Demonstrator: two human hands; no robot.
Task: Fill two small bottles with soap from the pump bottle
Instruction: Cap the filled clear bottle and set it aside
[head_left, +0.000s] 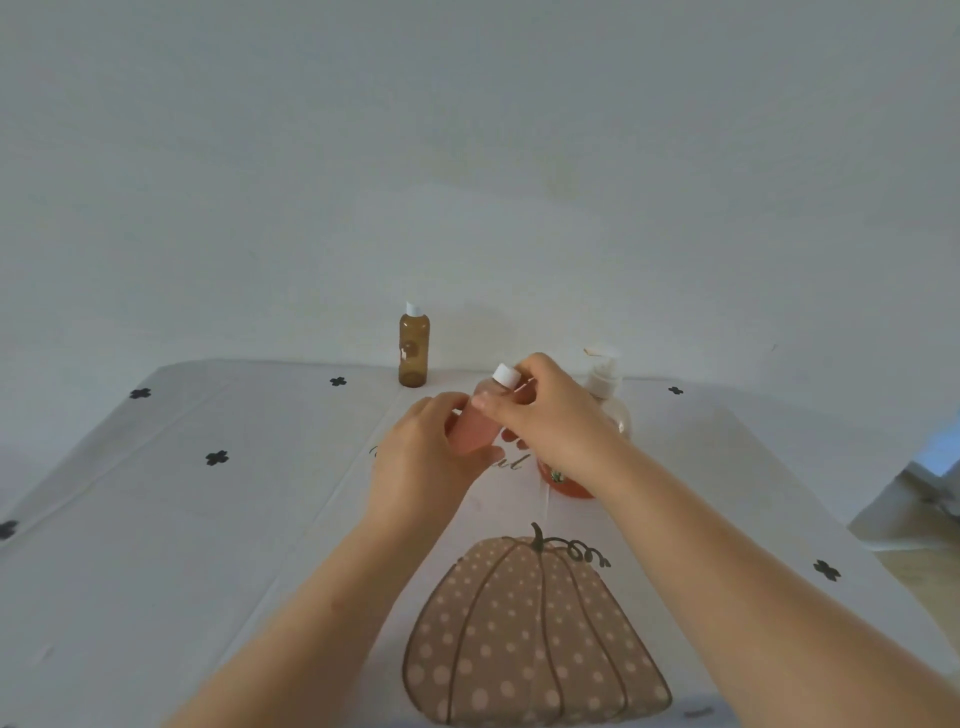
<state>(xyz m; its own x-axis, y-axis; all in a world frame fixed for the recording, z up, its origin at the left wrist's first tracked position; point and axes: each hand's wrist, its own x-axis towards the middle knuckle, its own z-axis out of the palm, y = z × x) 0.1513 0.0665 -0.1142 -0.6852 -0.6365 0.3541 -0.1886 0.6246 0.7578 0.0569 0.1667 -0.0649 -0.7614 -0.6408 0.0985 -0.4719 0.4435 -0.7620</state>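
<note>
A small clear bottle (477, 423) holding pink-orange soap is tilted above the table's middle. My left hand (422, 457) grips its body from below. My right hand (550, 415) pinches its white cap (505, 375) at the top. Behind my right hand stands the pump bottle (605, 395), its white pump head showing and its orange lower part mostly hidden by my wrist. A small amber bottle (414, 345) with a white cap stands upright at the table's far edge, apart from both hands.
The table wears a white cloth (208, 519) with black cross marks and a large dotted pumpkin print (530, 634) near me. A pale wall rises right behind the table. The table's right edge drops to the floor (914, 519).
</note>
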